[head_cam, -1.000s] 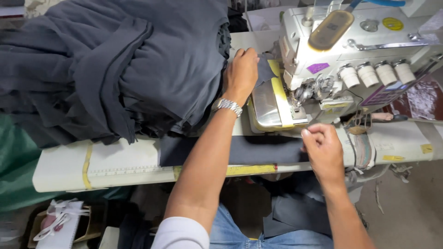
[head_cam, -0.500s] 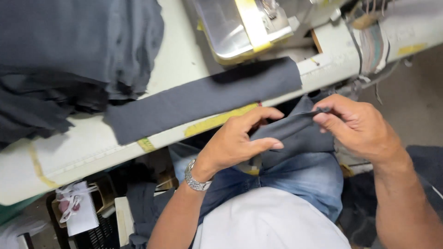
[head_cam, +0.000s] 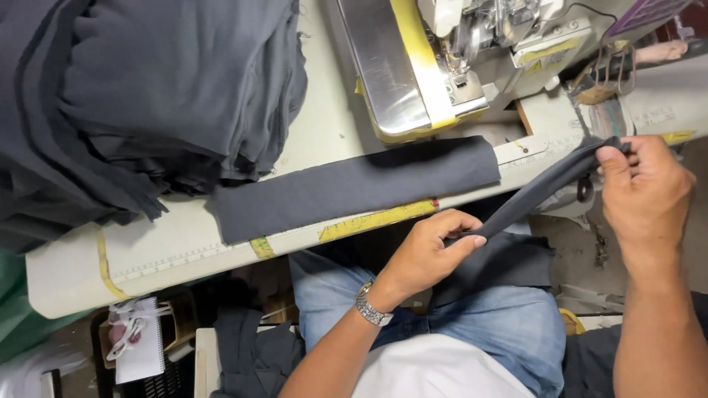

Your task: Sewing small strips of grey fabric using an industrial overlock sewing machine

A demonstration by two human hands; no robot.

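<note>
Over lap: fabric strip [head_cam: 538, 193] btwn hands [head_cam: 428, 250].

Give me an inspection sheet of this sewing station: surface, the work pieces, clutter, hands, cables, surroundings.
Surface: pale table with yellow tape marks along the front edge.
Job's things: dark strip stretched between both hands over the lap; a flat band lies on the table edge.
Clutter: tall fabric stack at the table's left; scissors near the machine.
Hands: left hand pinches the strip's lower end; right hand pinches its upper end.
Cables: thin dark lead behind the sewing machine.
Surroundings: notebook in a crate under the table; more dark cloth on the floor.
</note>
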